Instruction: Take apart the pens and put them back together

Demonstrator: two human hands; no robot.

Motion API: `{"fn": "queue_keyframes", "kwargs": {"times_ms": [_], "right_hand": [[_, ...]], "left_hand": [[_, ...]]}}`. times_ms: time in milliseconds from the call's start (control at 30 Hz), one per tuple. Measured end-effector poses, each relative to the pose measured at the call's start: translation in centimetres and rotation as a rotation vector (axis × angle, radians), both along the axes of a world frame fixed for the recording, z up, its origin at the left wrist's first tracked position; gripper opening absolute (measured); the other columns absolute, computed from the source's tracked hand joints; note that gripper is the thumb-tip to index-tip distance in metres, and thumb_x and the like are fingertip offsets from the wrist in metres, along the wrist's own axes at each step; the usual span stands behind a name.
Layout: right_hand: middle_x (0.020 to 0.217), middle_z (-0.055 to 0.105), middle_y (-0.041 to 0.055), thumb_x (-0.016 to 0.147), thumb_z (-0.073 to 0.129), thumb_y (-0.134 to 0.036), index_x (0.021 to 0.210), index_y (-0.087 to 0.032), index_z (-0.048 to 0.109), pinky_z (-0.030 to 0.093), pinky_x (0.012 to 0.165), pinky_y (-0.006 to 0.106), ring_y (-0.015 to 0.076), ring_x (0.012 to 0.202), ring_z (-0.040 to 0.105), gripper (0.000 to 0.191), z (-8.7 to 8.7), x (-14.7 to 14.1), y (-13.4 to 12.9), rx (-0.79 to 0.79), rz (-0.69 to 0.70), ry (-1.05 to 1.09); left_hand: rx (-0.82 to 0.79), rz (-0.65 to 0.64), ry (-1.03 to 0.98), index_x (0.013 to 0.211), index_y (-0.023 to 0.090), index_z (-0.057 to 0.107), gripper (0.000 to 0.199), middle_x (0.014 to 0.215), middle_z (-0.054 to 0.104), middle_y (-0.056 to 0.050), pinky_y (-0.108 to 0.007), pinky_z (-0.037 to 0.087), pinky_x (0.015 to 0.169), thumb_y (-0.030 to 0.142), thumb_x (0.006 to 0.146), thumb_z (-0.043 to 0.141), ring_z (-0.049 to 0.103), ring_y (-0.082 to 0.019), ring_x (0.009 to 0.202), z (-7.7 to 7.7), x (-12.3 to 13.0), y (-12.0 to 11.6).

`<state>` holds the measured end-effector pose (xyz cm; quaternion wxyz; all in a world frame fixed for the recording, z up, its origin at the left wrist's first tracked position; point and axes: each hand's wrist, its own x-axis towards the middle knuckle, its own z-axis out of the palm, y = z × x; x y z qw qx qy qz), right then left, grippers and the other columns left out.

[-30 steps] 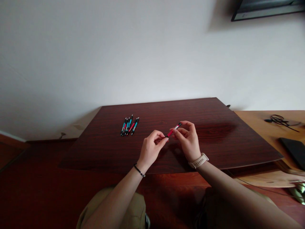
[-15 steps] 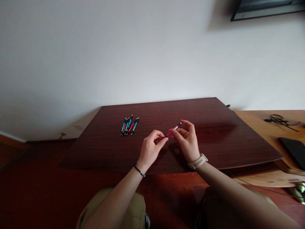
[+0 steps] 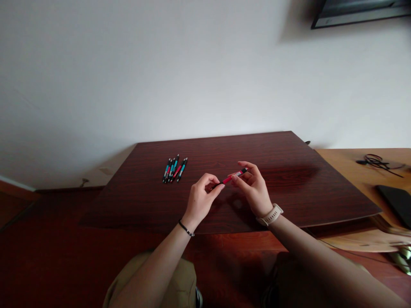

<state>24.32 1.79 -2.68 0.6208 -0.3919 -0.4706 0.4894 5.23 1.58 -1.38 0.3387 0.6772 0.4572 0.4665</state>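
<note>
Fingers of both hands pinch one slim red-and-black plastic pen at centre frame above the dark wooden counter: left hand on its lower-left end, right hand on its upper-right end, long axis rising rightward

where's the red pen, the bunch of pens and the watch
red pen (image 3: 233,176), head view, on its red barrel between the two hands
bunch of pens (image 3: 174,169), head view, middle of the bunch
watch (image 3: 270,216), head view, on its pale strap at the right wrist

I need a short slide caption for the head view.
Both hands, left hand and right hand, hold a red pen above the dark table.
</note>
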Motion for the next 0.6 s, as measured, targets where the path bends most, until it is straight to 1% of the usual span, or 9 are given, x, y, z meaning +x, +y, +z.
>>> {"fn": "queue_keyframes", "kwargs": {"times_ms": [133,233,333,433,500,600], "right_hand": [[0.096,0.076,0.0034,0.085,0.087,-0.046,0.13,-0.028,0.059,0.058,0.075,0.034,0.02,0.084,0.071,0.056,0.09,0.18,0.0,-0.009,-0.004,-0.04],[0.096,0.075,0.0031,0.086,0.087,-0.045,0.128,-0.028,0.06,0.057,0.077,0.035,0.0201,0.084,0.071,0.053,0.07,0.27,0.07,-0.001,-0.002,-0.03],[0.097,0.076,0.0034,0.086,0.087,-0.044,0.126,-0.028,0.06,0.058,0.08,0.036,0.021,0.087,0.072,0.05,-0.03,0.25,0.17,0.005,-0.019,-0.011],[0.1,0.079,0.0046,0.087,0.087,-0.043,0.126,-0.028,0.06,0.059,0.083,0.037,0.0218,0.089,0.074,0.05,-0.09,0.15,0.25,0.004,-0.024,0.017],[0.102,0.08,0.0054,0.087,0.087,-0.042,0.126,-0.028,0.06,0.059,0.085,0.038,0.0221,0.091,0.075,0.05,-0.1,0.12,0.29,0.007,-0.029,0.032],[0.104,0.08,0.0058,0.087,0.087,-0.042,0.125,-0.027,0.06,0.06,0.087,0.038,0.022,0.093,0.075,0.049,-0.14,0.15,0.33,0.001,-0.03,0.044]], "left_hand": [[0.033,0.005,0.062,0.094,0.022,0.068,0.011,0.092,0.073,-0.001,-0.027,0.049,0.074,0.026,0.093,0.077,0.067,-0.016,0.081,0.29,-0.02,-0.18],[0.029,-0.012,0.052,0.095,0.022,0.068,0.011,0.094,0.072,-0.001,-0.027,0.05,0.076,0.026,0.094,0.077,0.068,-0.017,0.085,0.34,-0.04,-0.24],[-0.023,-0.076,-0.046,0.099,0.022,0.068,0.011,0.099,0.072,-0.003,-0.029,0.053,0.08,0.033,0.099,0.071,0.07,-0.018,0.089,0.18,-0.14,-0.1],[-0.123,-0.119,-0.165,0.103,0.021,0.067,0.016,0.099,0.072,-0.004,-0.029,0.054,0.078,0.037,0.102,0.066,0.071,-0.017,0.084,0.0,-0.29,0.2],[-0.186,-0.123,-0.186,0.105,0.02,0.067,0.019,0.095,0.072,-0.004,-0.028,0.053,0.073,0.038,0.101,0.067,0.07,-0.016,0.079,-0.06,-0.39,0.38],[-0.241,-0.141,-0.136,0.099,0.019,0.07,0.025,0.08,0.071,-0.003,-0.027,0.05,0.068,0.043,0.102,0.065,0.064,-0.016,0.071,-0.08,-0.53,0.51]]}}
